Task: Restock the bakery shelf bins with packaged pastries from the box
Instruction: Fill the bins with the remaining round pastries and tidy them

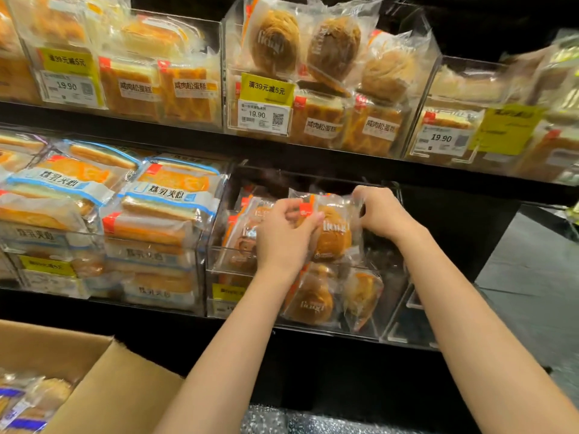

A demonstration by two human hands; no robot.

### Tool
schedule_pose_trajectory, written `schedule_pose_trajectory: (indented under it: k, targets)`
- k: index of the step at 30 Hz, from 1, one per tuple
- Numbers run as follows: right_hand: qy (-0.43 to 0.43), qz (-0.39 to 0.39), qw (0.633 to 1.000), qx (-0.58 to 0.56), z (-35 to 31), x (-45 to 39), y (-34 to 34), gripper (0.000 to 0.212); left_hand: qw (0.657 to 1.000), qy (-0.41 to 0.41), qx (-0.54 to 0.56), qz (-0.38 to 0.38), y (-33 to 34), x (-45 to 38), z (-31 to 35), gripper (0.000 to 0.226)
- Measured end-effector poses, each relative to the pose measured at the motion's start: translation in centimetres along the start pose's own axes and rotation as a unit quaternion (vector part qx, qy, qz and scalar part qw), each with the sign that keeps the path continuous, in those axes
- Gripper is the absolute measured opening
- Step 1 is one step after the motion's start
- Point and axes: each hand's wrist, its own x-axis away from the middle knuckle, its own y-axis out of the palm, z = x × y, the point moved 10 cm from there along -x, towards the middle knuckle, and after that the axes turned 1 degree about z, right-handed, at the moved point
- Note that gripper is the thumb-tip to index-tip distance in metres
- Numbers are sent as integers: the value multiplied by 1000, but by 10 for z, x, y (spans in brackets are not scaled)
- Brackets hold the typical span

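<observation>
From your head camera, your left hand (286,238) and right hand (380,214) pinch the side edges of a wrapped pastry (333,231), held upright, long axis twelve to six, over the clear bin (219,261) just right of centre, with the box (103,380) at seven o'clock.

Warm shelf lighting from above; glare on clear bins (216,264) and wrappers. Black shelf edges and floor dim. Right edge blurred, smeared; wide-angle bending at borders.
</observation>
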Motion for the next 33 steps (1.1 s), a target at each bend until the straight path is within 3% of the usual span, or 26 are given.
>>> schedule_pose_trajectory:
  k: [8,12,16,18,21,23,25,27,29,31,33]
  targets:
    - [-17,3,1000,21,-5,0,-7,46,988,10,-141,-57,21,-5,-4,45]
    - [-19,-18,999,30,-8,2,-7,55,944,15,-310,-114,40,-1,-20,60]
    - [-24,-38,999,11,-13,3,4,54,946,14,-307,-101,42,-3,-21,75]
    - [-47,-51,997,29,-24,4,14,53,933,101,-344,-42,37,4,-3,71]
    - [-61,-77,991,91,-39,4,26,51,854,277,-440,34,43,16,35,70]
    - [-55,-134,979,145,-44,5,38,43,813,282,-506,-55,60,11,26,70]
    - [-44,-194,967,160,-42,9,49,32,801,209,-529,-189,69,5,-7,60]
    - [-15,-188,979,80,-38,7,45,35,800,144,-519,-264,68,5,-31,56]
    - [69,-109,988,-82,-20,-1,29,44,790,122,-529,-285,68,4,-38,56]
    - [169,-54,964,-199,4,-3,29,54,780,111,-543,-290,69,3,-40,57]
    - [229,-76,937,-251,13,0,49,60,773,101,-550,-297,70,2,-39,57]
